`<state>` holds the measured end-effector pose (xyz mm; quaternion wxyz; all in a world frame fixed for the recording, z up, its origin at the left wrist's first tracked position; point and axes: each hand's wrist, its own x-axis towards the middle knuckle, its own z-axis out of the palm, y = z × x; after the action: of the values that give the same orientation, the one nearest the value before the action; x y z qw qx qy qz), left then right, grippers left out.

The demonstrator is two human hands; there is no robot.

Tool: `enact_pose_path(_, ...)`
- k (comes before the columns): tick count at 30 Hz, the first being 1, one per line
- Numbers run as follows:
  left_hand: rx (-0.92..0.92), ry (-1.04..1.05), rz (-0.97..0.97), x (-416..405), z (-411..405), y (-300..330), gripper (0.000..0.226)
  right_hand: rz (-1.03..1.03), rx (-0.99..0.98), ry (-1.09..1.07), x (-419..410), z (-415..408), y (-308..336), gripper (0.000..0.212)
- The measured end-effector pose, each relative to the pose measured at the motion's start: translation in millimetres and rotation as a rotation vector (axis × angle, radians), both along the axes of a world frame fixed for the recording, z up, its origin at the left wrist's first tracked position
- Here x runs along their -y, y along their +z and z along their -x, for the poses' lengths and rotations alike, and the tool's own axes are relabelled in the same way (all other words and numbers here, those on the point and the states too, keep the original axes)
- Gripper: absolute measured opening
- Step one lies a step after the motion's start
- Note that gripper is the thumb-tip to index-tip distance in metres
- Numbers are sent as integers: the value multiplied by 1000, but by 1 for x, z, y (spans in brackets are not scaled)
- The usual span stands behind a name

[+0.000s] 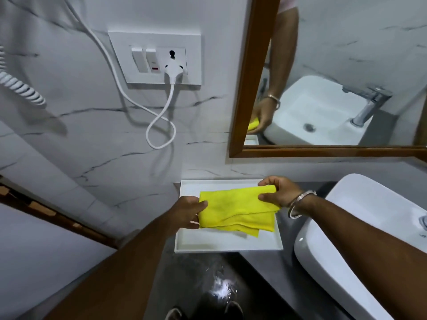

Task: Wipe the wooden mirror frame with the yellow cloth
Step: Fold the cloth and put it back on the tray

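A folded yellow cloth (235,209) hangs just above a white tray (228,244) on the grey counter. My left hand (188,211) pinches the cloth's left edge. My right hand (279,192), with a metal bangle on the wrist, grips its upper right corner. The wooden mirror frame (250,72) hangs on the marble wall above and to the right, its left rail and bottom rail in view. Neither hand touches the frame. The mirror reflects an arm holding the cloth and the basin.
A white basin (360,245) stands on the counter at the right. On the wall to the left sits a white switch plate (159,57) with a plugged-in white cable (161,116), and a coiled cord (20,86) hangs at far left.
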<state>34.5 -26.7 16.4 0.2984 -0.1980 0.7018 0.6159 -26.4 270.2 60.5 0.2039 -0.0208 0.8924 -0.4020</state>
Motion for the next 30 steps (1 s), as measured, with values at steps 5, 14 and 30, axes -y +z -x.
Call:
enact_pose_path(5,-168,-301,996,1,-8,-28,38,-275,-69,-2,11,-2,-55,47)
enact_pose_path(14,-390,-819,1116,-22,-4,-100,65,-612,-58,478,65,-33,-126,69)
enact_pose_path(30,-661,-704,1150,-8,3,-160,76,-747,-147,281,96,-35,-182,70)
